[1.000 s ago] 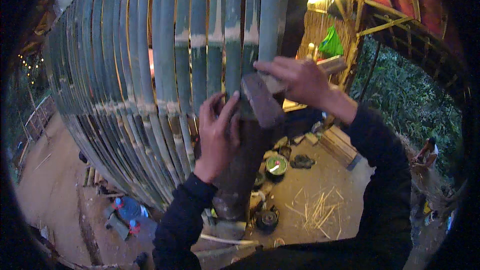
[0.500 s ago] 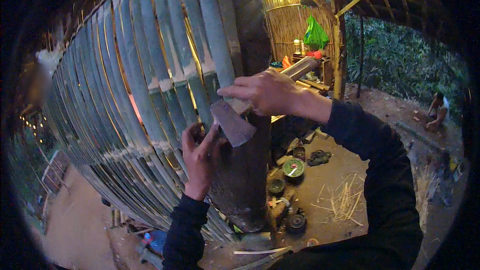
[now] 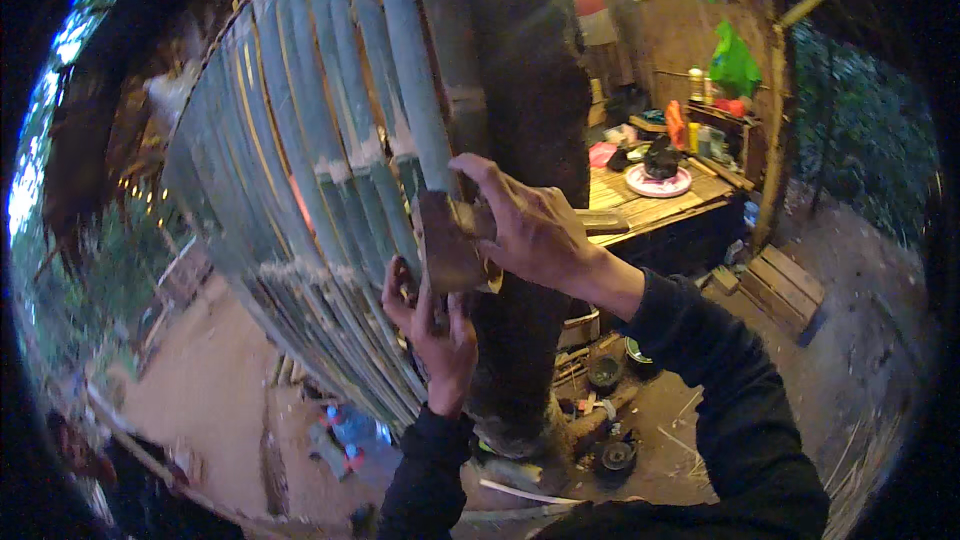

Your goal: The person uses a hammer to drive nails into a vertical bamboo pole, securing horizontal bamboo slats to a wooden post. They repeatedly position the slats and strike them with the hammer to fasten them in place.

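bamboo slats [image 3: 330, 170], split and greenish, stand side by side as a wall panel against a dark post [image 3: 530, 140]. the right hand [image 3: 535, 230] wraps its fingers tight around the handle of a broad chopping blade [image 3: 450, 245], held flat against the slats. the left hand [image 3: 435, 325], fingers curled, presses on the slats just beneath it. this looks like trimming or fixing a slat; the next stroke calls for keeping the left fingers out from under the edge. behind, a wooden platform [image 3: 660, 205] carries a plate and bottles; below lies bare earth with scraps and bowls.
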### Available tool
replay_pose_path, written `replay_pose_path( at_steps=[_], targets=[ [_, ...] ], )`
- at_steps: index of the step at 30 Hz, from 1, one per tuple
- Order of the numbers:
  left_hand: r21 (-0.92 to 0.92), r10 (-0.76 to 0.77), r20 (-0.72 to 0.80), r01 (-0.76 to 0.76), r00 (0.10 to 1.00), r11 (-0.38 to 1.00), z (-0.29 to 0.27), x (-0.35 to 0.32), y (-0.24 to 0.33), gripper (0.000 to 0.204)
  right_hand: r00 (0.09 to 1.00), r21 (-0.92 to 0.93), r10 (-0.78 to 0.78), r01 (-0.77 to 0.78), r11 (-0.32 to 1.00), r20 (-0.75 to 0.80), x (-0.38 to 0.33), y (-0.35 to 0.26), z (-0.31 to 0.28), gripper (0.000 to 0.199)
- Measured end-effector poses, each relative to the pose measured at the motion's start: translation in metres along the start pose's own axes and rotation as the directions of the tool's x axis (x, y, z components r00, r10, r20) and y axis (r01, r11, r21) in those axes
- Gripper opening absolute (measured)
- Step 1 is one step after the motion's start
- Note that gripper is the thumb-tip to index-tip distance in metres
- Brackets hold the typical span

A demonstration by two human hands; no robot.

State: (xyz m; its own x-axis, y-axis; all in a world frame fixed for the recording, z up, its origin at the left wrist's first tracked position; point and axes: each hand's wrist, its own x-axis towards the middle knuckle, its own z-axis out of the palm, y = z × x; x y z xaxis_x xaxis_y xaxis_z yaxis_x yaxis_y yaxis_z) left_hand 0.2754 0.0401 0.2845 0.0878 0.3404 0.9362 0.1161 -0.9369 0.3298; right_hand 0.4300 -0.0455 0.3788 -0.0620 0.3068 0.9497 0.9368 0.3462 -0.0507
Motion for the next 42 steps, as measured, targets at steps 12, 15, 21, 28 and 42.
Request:
replay_pose_path(
  at_steps=[12, 15, 21, 28, 42],
  targets=[
    [0.130, -0.137, -0.178, 0.161, 0.974, 0.978, 0.022, -0.004, 0.041, 0.060, 0.996, 0.230, 0.038, -0.055, 0.972, 0.078, 0.003, 0.021, 0.004, 0.025],
    [0.055, -0.160, -0.167, 0.171, 0.973, 0.984, 0.022, -0.003, 0.047, 0.063, 0.990, 0.259, 0.043, -0.078, 0.963, 0.136, 0.001, 0.026, 0.008, 0.020],
    [0.226, -0.095, -0.220, 0.145, 0.971, 0.963, 0.026, -0.003, 0.041, 0.063, 0.989, 0.201, 0.060, -0.086, 0.976, 0.134, 0.003, 0.022, 0.007, 0.017],
    [0.105, -0.135, -0.225, 0.162, 0.965, 0.981, 0.033, -0.007, 0.040, 0.064, 0.991, 0.105, -0.030, 0.016, 0.994, 0.130, 0.004, 0.021, 0.005, 0.012],
    [0.127, -0.112, -0.124, 0.127, 0.986, 0.984, 0.019, -0.009, 0.028, 0.068, 0.999, 0.024, 0.025, -0.026, 0.999, 0.034, -0.008, 0.007, 0.011, 0.014]
  ],
)
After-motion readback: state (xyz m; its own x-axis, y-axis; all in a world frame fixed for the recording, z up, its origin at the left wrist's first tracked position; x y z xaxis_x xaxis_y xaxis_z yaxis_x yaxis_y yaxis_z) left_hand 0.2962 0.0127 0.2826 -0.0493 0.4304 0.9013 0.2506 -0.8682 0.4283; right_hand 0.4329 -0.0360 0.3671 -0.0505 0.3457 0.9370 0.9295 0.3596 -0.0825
